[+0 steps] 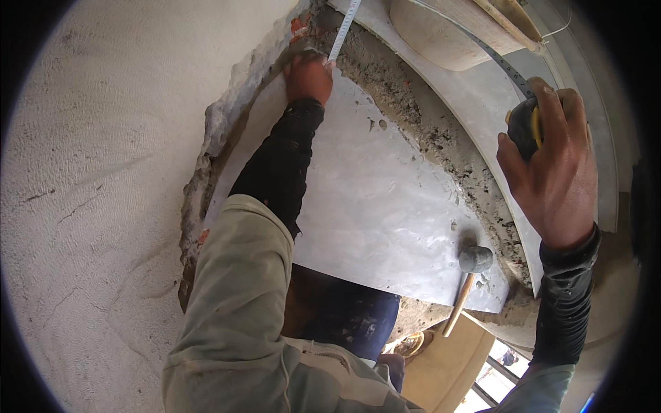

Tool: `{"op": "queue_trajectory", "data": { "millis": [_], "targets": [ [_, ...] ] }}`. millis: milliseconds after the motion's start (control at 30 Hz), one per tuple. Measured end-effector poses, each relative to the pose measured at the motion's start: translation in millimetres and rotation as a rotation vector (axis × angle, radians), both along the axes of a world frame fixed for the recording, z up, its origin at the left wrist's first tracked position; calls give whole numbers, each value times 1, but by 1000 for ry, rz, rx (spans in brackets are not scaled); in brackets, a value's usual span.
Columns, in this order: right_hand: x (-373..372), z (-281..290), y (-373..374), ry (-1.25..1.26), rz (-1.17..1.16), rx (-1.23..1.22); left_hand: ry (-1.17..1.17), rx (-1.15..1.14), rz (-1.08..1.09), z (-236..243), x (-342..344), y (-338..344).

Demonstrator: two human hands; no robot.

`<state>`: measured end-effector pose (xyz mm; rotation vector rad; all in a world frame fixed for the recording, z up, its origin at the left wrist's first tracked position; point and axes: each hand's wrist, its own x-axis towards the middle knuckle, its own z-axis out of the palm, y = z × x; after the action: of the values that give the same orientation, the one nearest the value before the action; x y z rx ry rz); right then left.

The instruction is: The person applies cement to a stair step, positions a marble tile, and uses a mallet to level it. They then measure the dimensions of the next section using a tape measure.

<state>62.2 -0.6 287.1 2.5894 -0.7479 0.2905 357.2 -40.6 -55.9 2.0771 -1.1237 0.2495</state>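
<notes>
My right hand [554, 158] is wrapped round the black and yellow case of a tape measure [521, 127], raised on the right. Its blade runs up and left past the upper edge. Another stretch of blade [343, 31] comes down from that edge to my left hand [310, 77]. The left fingers are closed at the blade's end, by the far corner of a smooth grey slab [365, 199], between the wall and a mortar strip. A mallet [475, 259] with a dark head and wooden handle rests on the slab's near right part. The left fingertips are partly hidden.
A rough plastered wall [89, 172] with a broken lower edge rises on the left. Wet mortar [441, 131] borders the slab's curved side. Beyond it lies a pale curved step [475, 117], with a mortar-stained bucket [447, 34] at the top. A tan board [447, 365] lies below.
</notes>
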Motion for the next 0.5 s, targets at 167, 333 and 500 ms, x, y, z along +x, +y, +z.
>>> {"op": "queue_trajectory", "data": {
  "millis": [167, 333, 500],
  "targets": [
    [8, -6, -10, 94, 12, -82, -121, 65, 73, -6, 1, -10],
    [13, -5, -15, 134, -1, -118, -167, 119, 122, -7, 7, -16],
    [11, -3, -26, 156, 11, -167, -150, 72, 90, -9, 8, -20]
  ]
}}
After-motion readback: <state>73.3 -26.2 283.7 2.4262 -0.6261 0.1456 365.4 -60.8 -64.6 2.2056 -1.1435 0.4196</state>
